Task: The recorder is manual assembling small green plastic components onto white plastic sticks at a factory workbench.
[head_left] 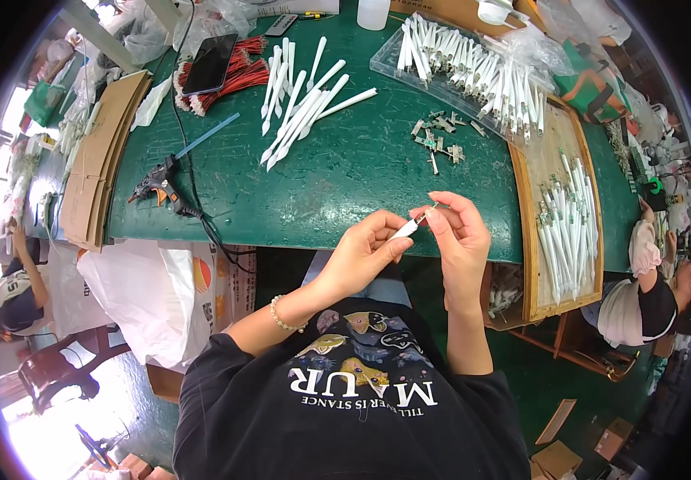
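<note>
My left hand (pixel 369 250) is closed around a slim white plastic tube (pixel 405 230) just over the table's near edge. At the tube's upper end, my right hand (pixel 459 240) pinches a small metal piece (pixel 423 216) between thumb and fingers. It meets the tube's end; how far in it sits is too small to tell. Beyond the hands lies a loose pile of white candle-shaped sticks (pixel 307 112) with pointed tips. Several small metal and green parts (pixel 440 146) are scattered to the right of that pile.
On the green table (pixel 281 204) lie a hot glue gun (pixel 163 189) with its cable, a phone (pixel 210 64) and red wires (pixel 248 70). A clear tray (pixel 381 60) and a wooden tray (pixel 530 240) hold white sticks. Cardboard (pixel 101 160) stands left; another person (pixel 641 296) sits right.
</note>
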